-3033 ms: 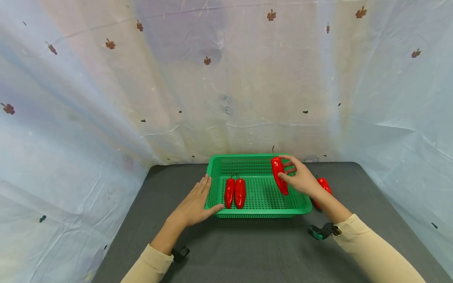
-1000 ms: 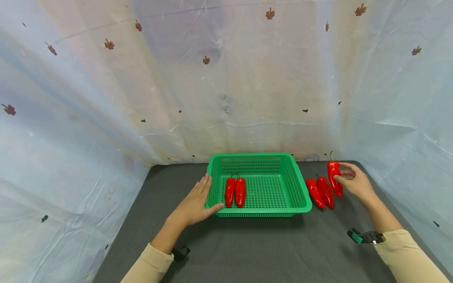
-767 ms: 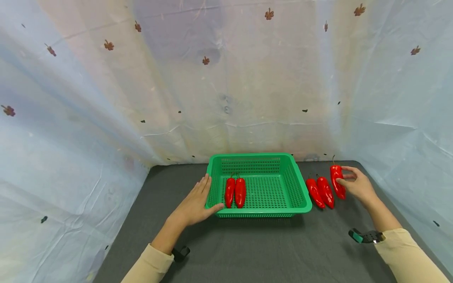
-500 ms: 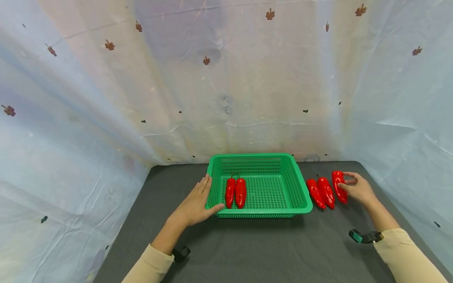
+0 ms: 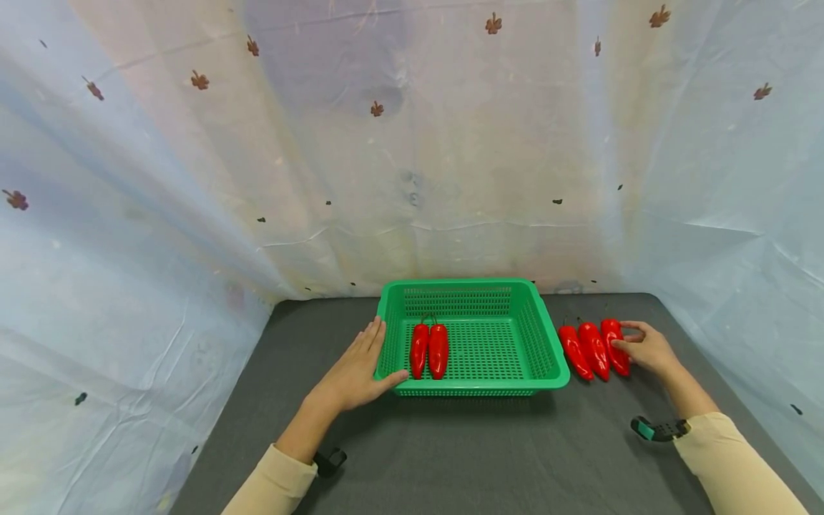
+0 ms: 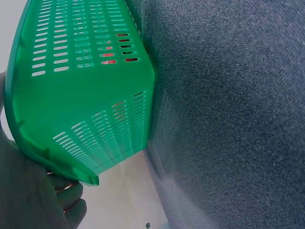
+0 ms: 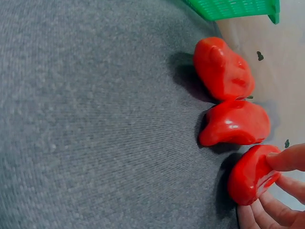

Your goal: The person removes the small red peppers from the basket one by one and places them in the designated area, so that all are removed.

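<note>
Head view, my right grip (image 5: 649, 349) pinches a red pepper (image 5: 614, 336) on the surface (image 5: 463, 450), two more peppers (image 5: 594, 350) lie between it and the green basket (image 5: 476, 385), my left grip (image 5: 350, 373) spread against the basket's rim, a further pair (image 5: 419, 351) inside.

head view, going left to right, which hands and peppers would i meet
Left hand → left pepper in the basket → right pepper in it → left loose pepper → middle loose pepper → held pepper → right hand
</note>
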`<control>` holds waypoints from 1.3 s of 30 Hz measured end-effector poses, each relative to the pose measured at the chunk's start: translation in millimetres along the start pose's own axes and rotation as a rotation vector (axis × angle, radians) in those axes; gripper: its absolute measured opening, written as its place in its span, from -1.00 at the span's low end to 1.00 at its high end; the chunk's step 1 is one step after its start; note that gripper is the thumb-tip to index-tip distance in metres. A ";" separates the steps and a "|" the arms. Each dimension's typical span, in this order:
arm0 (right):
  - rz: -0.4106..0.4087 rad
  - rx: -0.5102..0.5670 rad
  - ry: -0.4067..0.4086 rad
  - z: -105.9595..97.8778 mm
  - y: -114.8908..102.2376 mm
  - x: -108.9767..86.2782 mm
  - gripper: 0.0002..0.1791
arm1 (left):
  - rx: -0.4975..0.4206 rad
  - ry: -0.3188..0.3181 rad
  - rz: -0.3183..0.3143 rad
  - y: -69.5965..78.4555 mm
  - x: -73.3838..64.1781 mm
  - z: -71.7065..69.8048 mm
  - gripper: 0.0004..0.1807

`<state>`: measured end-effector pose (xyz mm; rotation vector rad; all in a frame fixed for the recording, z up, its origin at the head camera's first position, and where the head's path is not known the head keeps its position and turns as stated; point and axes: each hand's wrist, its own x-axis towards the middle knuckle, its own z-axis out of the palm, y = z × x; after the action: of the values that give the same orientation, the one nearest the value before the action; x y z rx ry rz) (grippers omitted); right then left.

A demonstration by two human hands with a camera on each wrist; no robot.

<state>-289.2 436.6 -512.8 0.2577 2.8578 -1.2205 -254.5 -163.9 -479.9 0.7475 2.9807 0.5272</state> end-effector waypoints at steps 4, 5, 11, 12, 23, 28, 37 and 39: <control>0.006 0.001 -0.014 -0.2 -1.9 -0.5 -0.26 | 0.002 -0.003 -0.001 1.3 -0.3 -1.3 0.27; 0.004 0.000 -0.018 -0.4 -2.6 -0.7 -0.27 | 0.003 -0.001 0.000 1.3 -0.2 -1.4 0.27; 0.001 -0.008 -0.045 -1.2 -4.2 -1.1 -0.28 | 0.008 0.004 0.001 0.5 0.5 -0.8 0.27; 0.004 -0.006 -0.049 -1.2 -4.1 -1.1 -0.28 | 0.009 0.003 0.001 0.6 0.2 -1.1 0.27; 0.046 -0.001 -0.068 -3.2 -2.3 -0.3 -0.25 | -0.002 -0.008 -0.012 1.9 -2.1 -2.2 0.27; 0.039 0.005 -0.062 -3.3 -3.3 -2.0 -0.27 | -0.002 -0.003 -0.007 1.3 -1.5 -2.4 0.27; 0.015 0.004 -0.055 -3.3 0.7 -3.9 -0.30 | 0.003 -0.003 -0.006 0.0 -0.7 -1.1 0.27; -0.002 0.007 -0.043 -3.9 -0.2 -6.2 -0.32 | 0.003 -0.005 -0.006 0.0 -0.4 -1.1 0.27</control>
<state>-282.9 438.4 -509.4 0.2259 2.8185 -1.2211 -254.3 -164.4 -478.9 0.7394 2.9791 0.5194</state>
